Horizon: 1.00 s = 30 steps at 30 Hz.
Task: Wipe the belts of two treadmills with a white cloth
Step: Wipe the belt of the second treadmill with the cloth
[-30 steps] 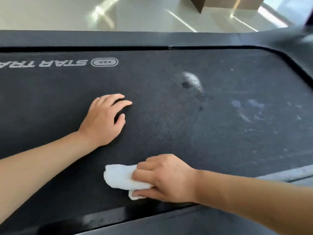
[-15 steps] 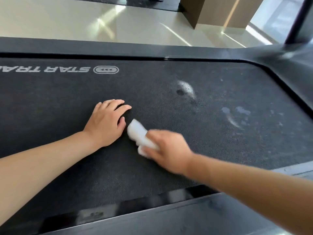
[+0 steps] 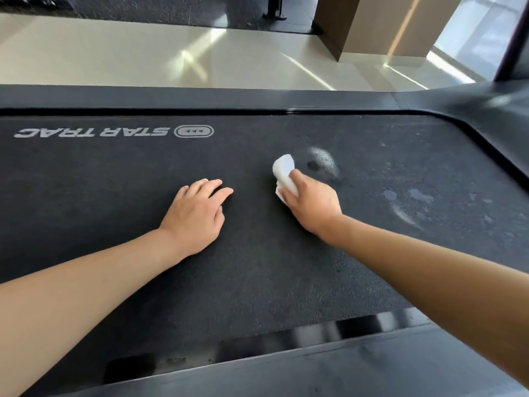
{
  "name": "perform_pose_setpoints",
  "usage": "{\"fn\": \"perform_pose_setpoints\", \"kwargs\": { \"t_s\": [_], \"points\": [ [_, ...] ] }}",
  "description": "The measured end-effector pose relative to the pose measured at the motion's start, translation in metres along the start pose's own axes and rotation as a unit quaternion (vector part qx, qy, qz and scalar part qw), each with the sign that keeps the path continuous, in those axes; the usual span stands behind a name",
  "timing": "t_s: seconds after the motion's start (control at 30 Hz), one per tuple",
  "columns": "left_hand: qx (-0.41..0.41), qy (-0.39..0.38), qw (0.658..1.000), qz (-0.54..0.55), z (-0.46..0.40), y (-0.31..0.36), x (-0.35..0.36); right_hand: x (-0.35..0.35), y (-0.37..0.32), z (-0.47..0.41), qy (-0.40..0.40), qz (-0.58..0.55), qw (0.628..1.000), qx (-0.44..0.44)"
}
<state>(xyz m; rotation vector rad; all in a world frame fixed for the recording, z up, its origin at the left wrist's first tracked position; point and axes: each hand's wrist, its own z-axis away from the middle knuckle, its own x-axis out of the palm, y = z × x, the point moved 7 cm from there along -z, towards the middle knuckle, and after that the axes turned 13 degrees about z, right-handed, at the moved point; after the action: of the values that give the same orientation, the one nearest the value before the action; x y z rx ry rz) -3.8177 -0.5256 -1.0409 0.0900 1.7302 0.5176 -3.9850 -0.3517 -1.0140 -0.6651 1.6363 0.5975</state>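
Observation:
A dark treadmill belt [image 3: 257, 270] with a white STAR TRAC logo fills the view. My right hand [image 3: 310, 203] grips a folded white cloth [image 3: 284, 171] and presses it on the belt near the middle, just left of a pale dusty smear [image 3: 322, 163]. More pale marks [image 3: 409, 202] lie further right on the belt. My left hand [image 3: 197, 214] rests flat on the belt to the left of the cloth, fingers straight.
The treadmill's dark side rails run along the far edge [image 3: 200, 97] and the near edge [image 3: 343, 365]. A frame upright [image 3: 512, 38] rises at the far right. Beyond lies a glossy pale floor [image 3: 128, 50] and a brown pillar [image 3: 372, 24].
My right hand has swept the cloth away from me across the belt, from the near edge up to the dusty smear. My left hand has stayed in place.

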Motion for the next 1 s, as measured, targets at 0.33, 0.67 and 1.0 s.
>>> {"fn": "perform_pose_setpoints", "kwargs": {
  "t_s": [0.33,0.67,1.0],
  "points": [
    [0.001,-0.020,0.999,0.030,-0.001,-0.008,0.000,-0.010,-0.044,0.074,-0.049,-0.068,0.957,-0.278],
    [-0.022,-0.013,0.998,0.050,-0.039,-0.003,0.008,0.001,0.060,0.003,0.020,0.047,0.995,0.081],
    [-0.017,0.039,0.994,0.101,-0.062,-0.013,0.007,0.003,-0.004,0.019,-0.029,-0.072,0.972,-0.222]
  ]
}}
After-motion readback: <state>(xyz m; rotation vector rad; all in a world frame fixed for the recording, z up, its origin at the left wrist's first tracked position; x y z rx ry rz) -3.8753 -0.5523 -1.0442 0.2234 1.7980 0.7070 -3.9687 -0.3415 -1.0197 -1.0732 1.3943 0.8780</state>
